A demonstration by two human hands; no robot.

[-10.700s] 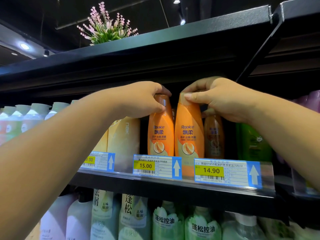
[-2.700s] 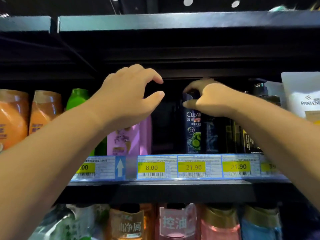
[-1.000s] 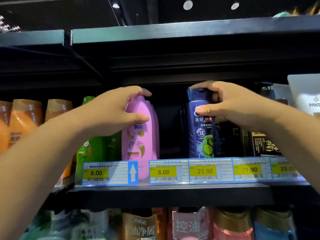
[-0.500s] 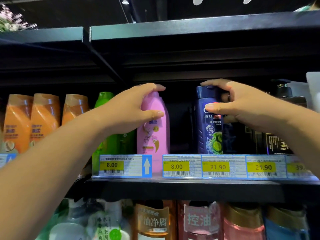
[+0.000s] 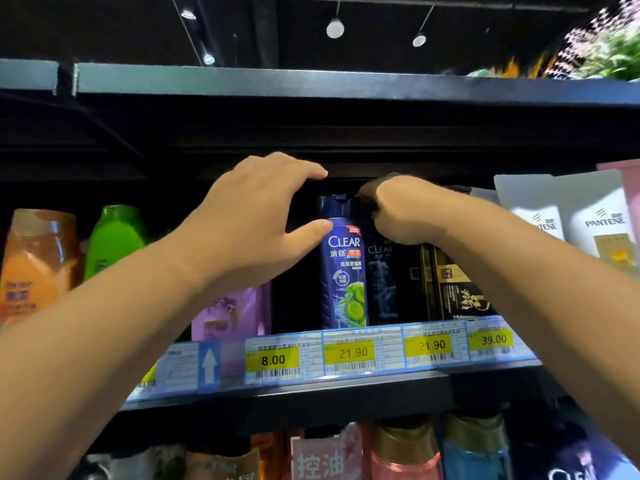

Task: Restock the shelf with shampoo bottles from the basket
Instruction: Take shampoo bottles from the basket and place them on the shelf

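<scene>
Shelf (image 5: 346, 403) with blue bottle (image 5: 343, 271), black bottle (image 5: 381, 282)

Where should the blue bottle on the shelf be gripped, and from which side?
At the shoulder just under the cap, coming from the front and left. The blue bottle stands upright with an open gap on its left, while the black bottle crowds its right and the price strip hides its base. The left hand hovers there, open.

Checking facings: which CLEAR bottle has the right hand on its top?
The black CLEAR bottle, right of the blue CLEAR bottle: the right hand curls over its top; the blue one's cap shows bare.
</scene>
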